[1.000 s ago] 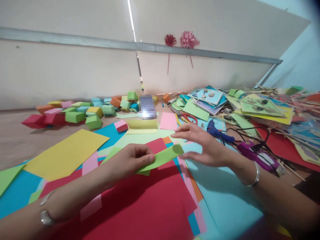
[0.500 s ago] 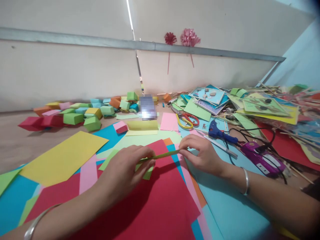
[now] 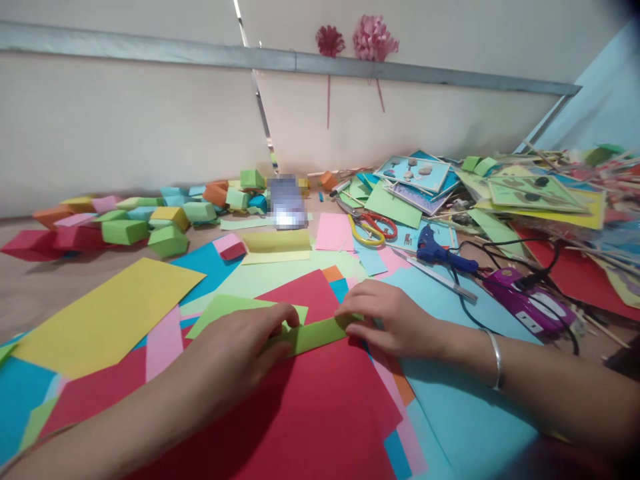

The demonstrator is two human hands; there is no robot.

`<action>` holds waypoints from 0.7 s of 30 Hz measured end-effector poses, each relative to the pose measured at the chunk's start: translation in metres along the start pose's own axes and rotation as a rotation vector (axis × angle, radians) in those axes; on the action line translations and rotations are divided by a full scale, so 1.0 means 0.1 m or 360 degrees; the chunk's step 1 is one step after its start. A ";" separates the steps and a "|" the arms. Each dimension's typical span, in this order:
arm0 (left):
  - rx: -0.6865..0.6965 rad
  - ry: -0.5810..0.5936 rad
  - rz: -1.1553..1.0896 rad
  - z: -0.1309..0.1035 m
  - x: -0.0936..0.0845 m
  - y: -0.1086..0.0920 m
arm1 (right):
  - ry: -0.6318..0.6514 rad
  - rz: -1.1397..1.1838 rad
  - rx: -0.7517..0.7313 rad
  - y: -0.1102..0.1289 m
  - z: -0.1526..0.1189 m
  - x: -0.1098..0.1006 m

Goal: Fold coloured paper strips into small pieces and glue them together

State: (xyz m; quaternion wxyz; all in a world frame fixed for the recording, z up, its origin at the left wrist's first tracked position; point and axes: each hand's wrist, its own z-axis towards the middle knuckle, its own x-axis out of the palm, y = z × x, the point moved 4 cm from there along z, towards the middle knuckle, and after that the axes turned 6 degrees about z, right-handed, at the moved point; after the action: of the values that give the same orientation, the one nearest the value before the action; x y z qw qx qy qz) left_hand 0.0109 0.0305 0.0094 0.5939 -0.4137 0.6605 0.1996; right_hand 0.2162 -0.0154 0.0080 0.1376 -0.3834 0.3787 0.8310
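Note:
A narrow green paper strip [image 3: 317, 335] stretches between my two hands, its broad face turned up toward me. My left hand [image 3: 245, 343] pinches its left end between thumb and fingers. At the other end, my right hand [image 3: 383, 317] grips the strip with its thumb below and fingers on top. Beneath both hands lies a red paper sheet [image 3: 300, 407]. A light green sheet [image 3: 220, 312] sits just behind my left hand, partly covered by it. To the right, a light blue sheet [image 3: 450, 380] lies under my right forearm.
Folded paper boxes [image 3: 125, 231] cluster at the back left, beside a blurred phone-like object [image 3: 287, 203]. Scissors [image 3: 367, 230], a blue glue gun [image 3: 440, 252], a cutter knife [image 3: 443, 279] and a purple power strip [image 3: 527, 303] with cables lie right. A yellow sheet [image 3: 110, 313] is left.
The green strip has come down closer to the red sheet and turned from edge-on to showing its flat face. Both hands moved with it, and the camera view has shifted slightly.

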 end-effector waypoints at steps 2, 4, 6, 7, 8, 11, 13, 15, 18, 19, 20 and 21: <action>0.0043 -0.0033 0.0048 0.00 0.03 0.00 | -0.0038 -0.0245 -0.0127 0.04 -0.01 0.02; 0.0076 -0.0048 0.0074 -0.01 0.06 -0.01 | -0.0100 -0.0456 -0.0195 0.08 -0.01 0.05; 0.0075 -0.0036 0.0085 -0.03 0.07 -0.01 | -0.0120 -0.0559 -0.0201 0.10 -0.02 0.08; 0.0065 -0.0028 0.0088 -0.04 0.08 -0.01 | -0.0117 -0.0581 -0.0194 0.11 -0.02 0.09; 0.0059 -0.0018 0.0092 -0.05 0.08 -0.02 | -0.0108 -0.0594 -0.0190 0.12 -0.02 0.10; 0.0056 0.0001 0.0118 -0.06 0.09 -0.02 | -0.0069 -0.0609 -0.0181 0.14 -0.02 0.13; 0.0055 0.0005 0.0137 -0.06 0.09 -0.04 | -0.0044 -0.0609 -0.0166 0.15 -0.02 0.14; 0.0044 -0.0006 0.0147 -0.05 0.08 -0.05 | -0.0040 -0.0622 -0.0164 0.16 -0.02 0.14; 0.0047 -0.0019 0.0130 -0.05 0.07 -0.06 | -0.0071 -0.0664 -0.0191 0.17 -0.02 0.15; 0.0055 -0.0031 0.0118 -0.05 0.07 -0.07 | -0.0084 -0.0673 -0.0201 0.18 -0.02 0.15; 0.0067 -0.0044 0.0108 -0.06 0.07 -0.07 | -0.0094 -0.0682 -0.0211 0.19 -0.03 0.15; 0.0087 -0.0062 0.0101 -0.06 0.07 -0.08 | -0.0103 -0.0694 -0.0226 0.20 -0.03 0.15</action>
State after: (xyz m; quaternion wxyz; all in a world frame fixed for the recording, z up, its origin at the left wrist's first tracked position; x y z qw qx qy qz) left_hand 0.0133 0.0191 0.0059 0.6111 -0.3724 0.6668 0.2082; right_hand 0.1974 -0.0319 0.0065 0.2987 -0.4380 0.2228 0.8181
